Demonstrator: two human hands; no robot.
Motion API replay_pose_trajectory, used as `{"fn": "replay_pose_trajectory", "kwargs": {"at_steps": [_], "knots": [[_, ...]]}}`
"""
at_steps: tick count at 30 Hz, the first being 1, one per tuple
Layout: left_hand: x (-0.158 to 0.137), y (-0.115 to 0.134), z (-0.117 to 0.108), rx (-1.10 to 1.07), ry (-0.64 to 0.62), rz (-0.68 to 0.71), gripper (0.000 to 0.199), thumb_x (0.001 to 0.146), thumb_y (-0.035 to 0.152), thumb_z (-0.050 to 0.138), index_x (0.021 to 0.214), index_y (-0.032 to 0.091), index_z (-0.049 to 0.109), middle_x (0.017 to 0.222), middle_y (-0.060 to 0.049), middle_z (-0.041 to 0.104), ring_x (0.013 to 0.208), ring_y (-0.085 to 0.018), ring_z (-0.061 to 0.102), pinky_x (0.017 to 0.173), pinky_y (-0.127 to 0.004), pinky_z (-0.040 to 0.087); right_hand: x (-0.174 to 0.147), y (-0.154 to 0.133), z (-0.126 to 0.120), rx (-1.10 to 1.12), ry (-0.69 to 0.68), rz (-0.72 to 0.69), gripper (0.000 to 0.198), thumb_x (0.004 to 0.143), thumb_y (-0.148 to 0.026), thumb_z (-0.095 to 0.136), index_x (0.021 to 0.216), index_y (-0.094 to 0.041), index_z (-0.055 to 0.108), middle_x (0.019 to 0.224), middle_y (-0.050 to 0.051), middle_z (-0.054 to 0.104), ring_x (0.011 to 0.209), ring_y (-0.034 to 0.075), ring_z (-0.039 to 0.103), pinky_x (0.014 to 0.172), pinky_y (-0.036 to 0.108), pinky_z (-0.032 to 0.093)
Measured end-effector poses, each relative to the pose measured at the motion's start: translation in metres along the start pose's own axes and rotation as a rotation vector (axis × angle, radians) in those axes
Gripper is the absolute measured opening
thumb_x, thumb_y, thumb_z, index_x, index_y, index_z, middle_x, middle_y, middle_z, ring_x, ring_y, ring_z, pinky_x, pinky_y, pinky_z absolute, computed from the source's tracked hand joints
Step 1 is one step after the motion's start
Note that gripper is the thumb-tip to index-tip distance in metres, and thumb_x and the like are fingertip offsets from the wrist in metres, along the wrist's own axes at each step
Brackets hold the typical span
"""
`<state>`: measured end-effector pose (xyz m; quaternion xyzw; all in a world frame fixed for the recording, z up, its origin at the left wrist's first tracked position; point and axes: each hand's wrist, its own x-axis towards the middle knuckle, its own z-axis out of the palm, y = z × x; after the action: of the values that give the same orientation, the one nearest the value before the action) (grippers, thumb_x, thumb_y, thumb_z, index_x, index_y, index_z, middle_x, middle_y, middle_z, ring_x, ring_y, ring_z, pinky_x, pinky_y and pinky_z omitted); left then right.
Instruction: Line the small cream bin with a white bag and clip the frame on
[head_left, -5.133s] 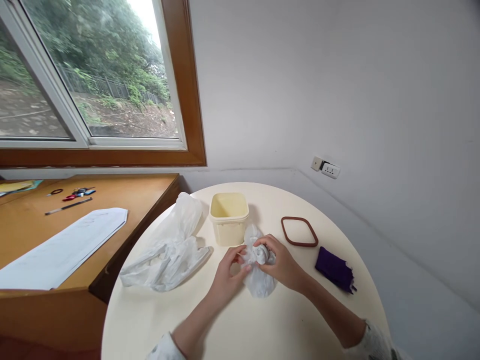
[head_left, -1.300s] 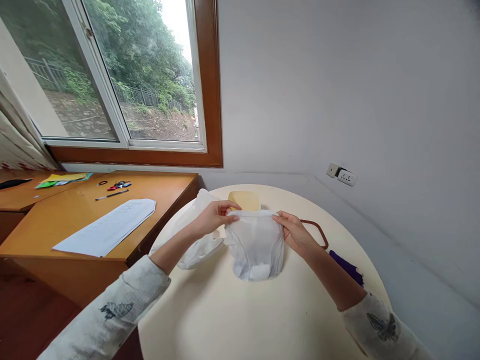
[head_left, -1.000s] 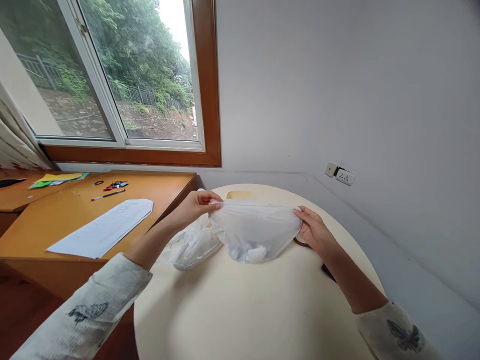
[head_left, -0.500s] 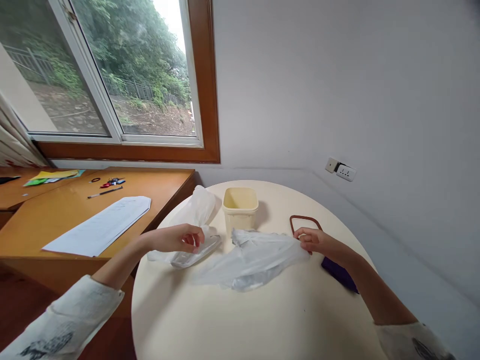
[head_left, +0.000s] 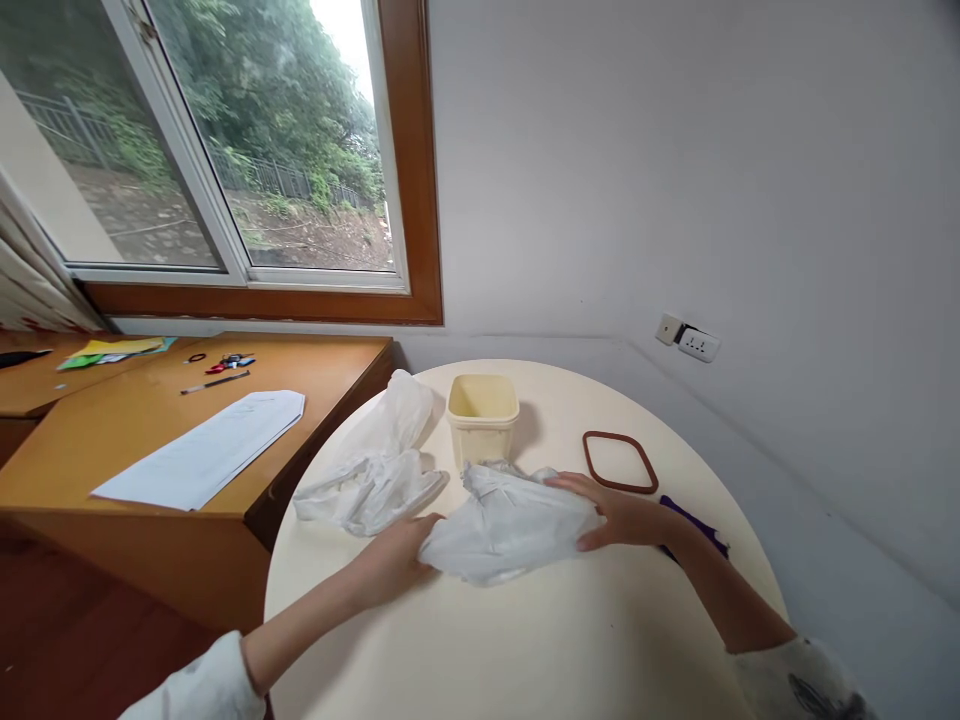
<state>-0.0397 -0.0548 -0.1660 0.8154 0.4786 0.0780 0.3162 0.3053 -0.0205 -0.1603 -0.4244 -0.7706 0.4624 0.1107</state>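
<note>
A crumpled white plastic bag [head_left: 510, 530] lies on the round table, bunched between my two hands. My left hand [head_left: 401, 560] grips its left end, with most of the fingers hidden behind the plastic. At the other end, my right hand [head_left: 611, 510] holds the bag between the thumb in front and the fingers over its far side. Just beyond the bag stands a pale yellow square tub [head_left: 484, 430], its top uncovered. More white plastic bag [head_left: 375, 480] is heaped to the left, close to my left hand.
A brown rounded-square ring [head_left: 620, 462] lies right of the tub on the cream table [head_left: 525, 640]. A purple item [head_left: 697, 530] is partly behind my right forearm. On the wooden desk [head_left: 330, 360] at left are paper sheets [head_left: 210, 450], a pen [head_left: 215, 382] and keys [head_left: 231, 364].
My left hand has come down and right onto the bag's near-left end. My right hand has moved left, and the bag is now gathered into a shorter bundle. The brown ring is uncovered.
</note>
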Motion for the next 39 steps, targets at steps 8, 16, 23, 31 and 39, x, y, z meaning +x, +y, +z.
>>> {"fn": "replay_pose_trajectory", "kwargs": {"at_steps": [8,16,23,31,39], "knots": [[0.010,0.026,-0.037,-0.282,0.000,0.015,0.011,0.064,0.016,0.041,0.069,0.017,0.051,0.068,0.001,0.056,0.062,-0.014,0.053,0.054,-0.023,0.038,0.020,-0.019,0.004,0.000,0.216,0.062,0.013,0.065,-0.022,0.053,0.072,-0.017,0.062,0.076,0.002,0.061,0.071,0.018,0.055,0.062,0.027,0.043],[0.022,0.091,-0.116,-0.398,0.181,0.114,0.016,0.063,0.017,0.046,0.074,0.017,0.057,0.067,0.003,0.054,0.062,-0.011,0.050,0.054,-0.020,0.038,0.001,-0.099,-0.057,0.138,0.310,-0.126,0.012,0.064,-0.024,0.057,0.071,-0.015,0.061,0.073,0.001,0.061,0.070,0.015,0.055,0.063,0.024,0.042],[0.066,0.115,-0.174,-0.302,0.403,0.230,0.016,0.061,0.022,0.054,0.072,0.012,0.062,0.057,0.004,0.052,0.055,-0.009,0.046,0.053,-0.019,0.038,0.031,-0.148,-0.105,0.118,0.626,-0.292,0.018,0.060,-0.019,0.055,0.076,-0.014,0.063,0.069,0.001,0.059,0.066,0.013,0.052,0.059,0.024,0.042],[0.119,0.098,-0.191,-0.176,0.562,0.219,0.016,0.058,0.019,0.050,0.066,0.010,0.061,0.061,0.003,0.052,0.061,-0.011,0.047,0.055,-0.020,0.038,0.093,-0.149,-0.118,-0.138,0.827,-0.290,0.012,0.058,-0.021,0.050,0.064,-0.015,0.057,0.059,-0.004,0.049,0.058,0.010,0.043,0.052,0.021,0.033],[0.139,0.081,-0.167,-0.127,0.460,0.137,0.015,0.052,0.013,0.044,0.060,0.010,0.056,0.055,0.002,0.048,0.056,-0.011,0.044,0.050,-0.021,0.036,0.132,-0.133,-0.094,-0.251,0.639,-0.222,0.018,0.054,-0.019,0.044,0.065,-0.014,0.058,0.058,-0.004,0.047,0.060,0.010,0.042,0.051,0.018,0.029]]}}
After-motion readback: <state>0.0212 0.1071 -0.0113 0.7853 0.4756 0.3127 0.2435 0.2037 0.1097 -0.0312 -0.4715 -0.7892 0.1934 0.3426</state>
